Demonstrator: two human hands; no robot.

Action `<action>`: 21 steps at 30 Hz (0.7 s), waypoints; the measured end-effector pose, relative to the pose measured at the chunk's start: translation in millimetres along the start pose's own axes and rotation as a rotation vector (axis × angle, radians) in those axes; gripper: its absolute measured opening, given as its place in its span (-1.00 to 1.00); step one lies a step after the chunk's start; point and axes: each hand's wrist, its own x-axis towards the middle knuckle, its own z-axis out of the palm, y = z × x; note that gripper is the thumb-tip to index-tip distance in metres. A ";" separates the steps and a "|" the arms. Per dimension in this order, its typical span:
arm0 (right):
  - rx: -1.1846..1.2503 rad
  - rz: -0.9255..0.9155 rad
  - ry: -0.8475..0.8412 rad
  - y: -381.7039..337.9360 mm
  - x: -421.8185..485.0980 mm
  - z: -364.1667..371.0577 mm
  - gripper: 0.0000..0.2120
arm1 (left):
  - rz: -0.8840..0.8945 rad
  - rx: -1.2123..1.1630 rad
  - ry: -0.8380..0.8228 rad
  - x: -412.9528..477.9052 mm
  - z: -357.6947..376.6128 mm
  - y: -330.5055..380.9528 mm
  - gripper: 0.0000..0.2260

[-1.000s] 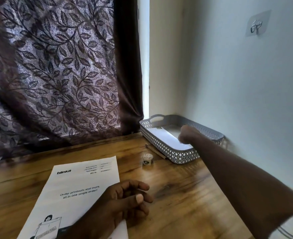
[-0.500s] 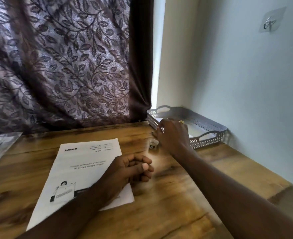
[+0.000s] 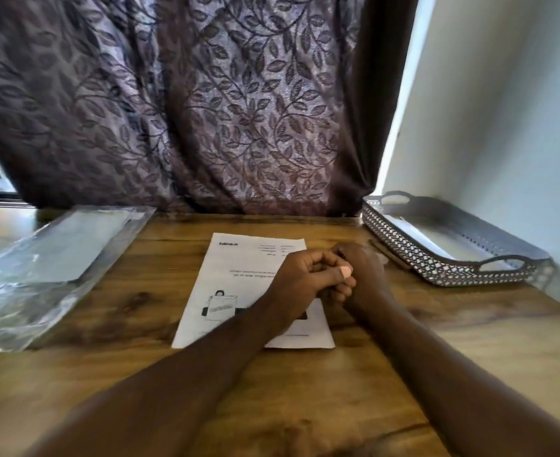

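Two hands touch on the paper [image 3: 235,285]: left hand [image 3: 306,275] curled, right hand [image 3: 366,275] with fingers hidden, contents unclear. A curtain [image 3: 189,110] backs the counter [image 3: 305,397]; tray [image 3: 450,275] by the right wall [image 3: 502,110], plastic bag [image 3: 41,275] left.

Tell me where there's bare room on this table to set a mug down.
Free: the table between the plastic sleeve and the printed sheet, and the near strip in front of that sheet. Crowded: between sheet and tray, where the left hand and right hand meet beside a thin stick.
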 end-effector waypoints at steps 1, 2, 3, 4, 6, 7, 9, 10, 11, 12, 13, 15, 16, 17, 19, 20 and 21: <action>0.026 -0.038 -0.039 -2.7 2.3 7.3 -0.97 | 0.021 0.049 0.023 1.9 -6.6 3.9 -0.86; 0.048 -0.071 -0.088 -5.5 7.1 15.8 -0.93 | 0.056 0.122 0.059 4.1 -16.8 7.5 -0.88; 0.066 -0.080 -0.142 -7.7 11.8 22.7 -0.86 | 0.087 0.195 0.097 6.4 -28.7 10.8 -0.92; 0.079 -0.057 -0.191 -9.7 16.8 28.1 -0.78 | 0.091 0.271 0.148 9.5 -45.2 11.8 -0.94; 0.068 -0.012 -0.251 -11.7 27.5 35.7 -0.60 | 0.045 0.435 0.268 13.4 -87.2 6.1 -0.96; 0.050 -0.014 -0.276 -11.9 32.3 39.7 -0.54 | 0.024 0.531 0.344 14.2 -110.3 -1.9 -0.94; -0.001 -0.029 -0.329 -11.6 39.8 45.2 -0.49 | -0.022 0.734 0.477 14.7 -150.6 -19.8 -0.94; -0.033 -0.033 -0.348 -11.5 42.8 47.2 -0.49 | -0.074 0.846 0.505 13.8 -165.8 -27.9 -0.96; -0.060 -0.034 -0.355 -11.2 43.4 46.7 -0.48 | -0.127 0.970 0.519 12.4 -175.3 -32.9 -0.87; -0.075 -0.039 -0.359 -10.5 45.7 48.2 -0.49 | -0.183 1.085 0.527 13.8 -184.0 -38.8 -0.71; -0.082 -0.048 -0.360 -9.9 46.9 49.5 -0.49 | -0.225 1.146 0.532 15.6 -189.1 -41.2 -0.55; -0.095 -0.064 -0.375 -9.9 46.8 50.0 -0.50 | -0.307 1.129 0.527 20.4 -192.8 -43.1 -0.37; -0.104 -0.071 -0.378 -10.1 46.2 50.1 -0.50 | -0.356 1.122 0.501 21.8 -191.4 -42.1 -0.32; -0.108 -0.072 -0.383 -9.2 46.4 50.1 -0.49 | -0.382 1.126 0.464 24.4 -190.0 -42.6 -0.30; -0.092 -0.074 -0.382 -7.7 46.9 50.5 -0.49 | -0.368 1.096 0.435 27.0 -187.5 -42.9 -0.33; -0.086 -0.077 -0.380 -7.3 47.5 51.1 -0.49 | -0.326 1.008 0.455 27.7 -186.6 -40.9 -0.40; -0.087 -0.075 -0.382 -6.7 48.1 51.6 -0.49 | -0.271 0.875 0.488 28.5 -187.3 -39.8 -0.47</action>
